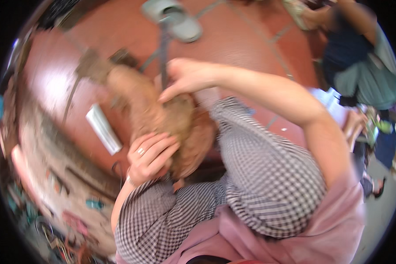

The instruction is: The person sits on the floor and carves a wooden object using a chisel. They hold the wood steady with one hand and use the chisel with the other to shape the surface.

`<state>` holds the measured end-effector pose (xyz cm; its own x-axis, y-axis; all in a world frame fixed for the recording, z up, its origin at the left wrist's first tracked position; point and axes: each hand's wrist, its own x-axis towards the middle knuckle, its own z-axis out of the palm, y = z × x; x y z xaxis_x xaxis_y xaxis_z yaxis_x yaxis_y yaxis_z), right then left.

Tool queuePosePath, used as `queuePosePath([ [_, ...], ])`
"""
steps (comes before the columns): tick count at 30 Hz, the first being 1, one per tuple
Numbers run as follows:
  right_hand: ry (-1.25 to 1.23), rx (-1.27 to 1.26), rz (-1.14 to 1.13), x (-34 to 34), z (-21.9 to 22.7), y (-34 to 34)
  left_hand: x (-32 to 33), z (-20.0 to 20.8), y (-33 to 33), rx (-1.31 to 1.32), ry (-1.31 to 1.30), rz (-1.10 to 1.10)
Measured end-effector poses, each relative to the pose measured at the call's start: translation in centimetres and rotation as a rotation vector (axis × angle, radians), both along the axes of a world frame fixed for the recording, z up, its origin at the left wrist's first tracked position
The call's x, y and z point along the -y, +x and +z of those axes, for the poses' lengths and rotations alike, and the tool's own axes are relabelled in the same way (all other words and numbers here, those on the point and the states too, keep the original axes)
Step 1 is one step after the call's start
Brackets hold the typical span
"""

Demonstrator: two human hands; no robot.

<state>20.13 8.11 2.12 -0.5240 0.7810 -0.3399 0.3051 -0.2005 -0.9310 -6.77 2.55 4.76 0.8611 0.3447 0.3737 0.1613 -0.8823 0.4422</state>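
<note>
A brown, irregular block that looks like carved wood [144, 103] stands tilted between my knees, smeared by motion. My left hand [150, 155], wearing a ring, lies curled over its near side and grips it. Above its far right part is my right hand [185, 78], closed around a long, narrow, dark flat tool [164, 50]. The tool points away from me, and its lower end is hidden by the fingers and the block. Blur keeps me from telling the tool's exact kind.
A pale oblong box [104, 129] lies on the red tiled floor [220, 42] left of the block. A grey slipper [180, 26] sits beyond the tool's tip. Along the left runs a large log-like piece [61, 154]. Another person [361, 66] sits at the right.
</note>
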Motion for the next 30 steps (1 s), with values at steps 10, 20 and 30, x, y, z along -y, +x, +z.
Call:
queuePosePath([
  [10,-0.089,0.151,-0.109,-0.3,-3.7,-3.1,1.3,-2.9,-1.2,0.025,0.038,0.042],
  [20,-0.271,0.021,-0.113,-1.5,-5.7,-4.0,1.2,-3.6,-1.9,0.032,0.084,0.031],
  [30,-0.087,0.140,-0.019,-1.5,-4.7,-4.0,1.0,-3.7,-2.2,0.006,0.084,0.013],
])
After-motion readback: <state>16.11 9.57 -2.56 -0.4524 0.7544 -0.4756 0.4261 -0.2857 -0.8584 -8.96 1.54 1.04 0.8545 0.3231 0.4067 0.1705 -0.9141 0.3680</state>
